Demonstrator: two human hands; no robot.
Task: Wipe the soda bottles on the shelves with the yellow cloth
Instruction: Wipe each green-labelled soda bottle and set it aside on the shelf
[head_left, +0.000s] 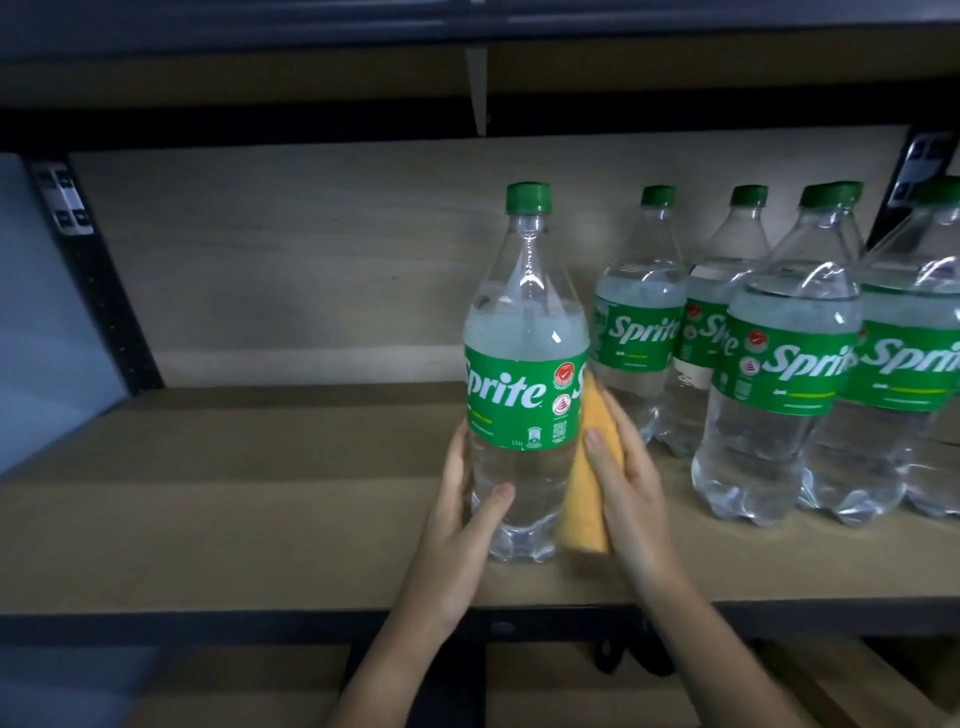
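A clear Sprite bottle (524, 374) with a green cap and green label stands upright near the front of the wooden shelf (260, 493), apart from the others and between the person's two hands. The left hand (467, 514) grips its lower body from the left side, fingers wrapped round the back and the thumb lying across the clear plastic below the label. The right hand (618, 478) holds the folded yellow cloth (589, 488) and presses it flat against the bottle's right side, the thumb on the cloth's front face and the fingers behind it; the cloth runs from the lower edge of the label down almost to the bottle's base. To the right, a cluster of further Sprite bottles (779, 364) stands upright on the same shelf, close together in rows reaching back toward the rear panel, the nearest of them just beside the right hand. A black metal upright (88, 280) frames the shelf at left.
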